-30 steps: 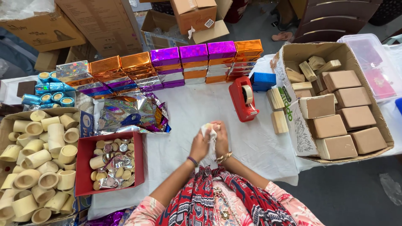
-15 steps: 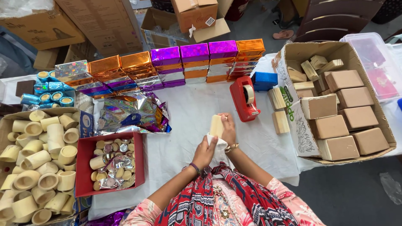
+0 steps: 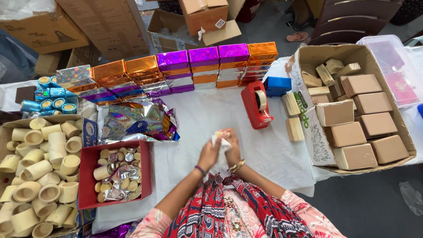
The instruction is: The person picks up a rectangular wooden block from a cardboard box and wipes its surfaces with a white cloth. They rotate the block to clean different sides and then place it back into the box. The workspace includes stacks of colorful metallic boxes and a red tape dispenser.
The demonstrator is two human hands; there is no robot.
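My left hand [image 3: 209, 154] and my right hand [image 3: 231, 147] meet over the white tablecloth [image 3: 211, 114], both closed on a small pale block partly wrapped in white paper [image 3: 219, 139]. The block is mostly hidden by my fingers. A red tape dispenser [image 3: 257, 105] stands just beyond my right hand. A heap of shiny holographic wrapping foil [image 3: 136, 119] with blue scissors [image 3: 136, 128] on it lies to the left of my hands.
A red tray [image 3: 88, 185] of small round pieces sits at the left, beside a carton of cream cylinders [image 3: 35, 176]. Purple and orange wrapped boxes [image 3: 202, 66] line the back. A cardboard box of tan blocks [image 3: 361, 114] stands at the right, with loose wooden blocks [image 3: 294, 128] beside it.
Half a second ago my hands held the pale block up, tilted toward the tape dispenser. They have drawn back toward me and closed around it, with the white paper now over it.
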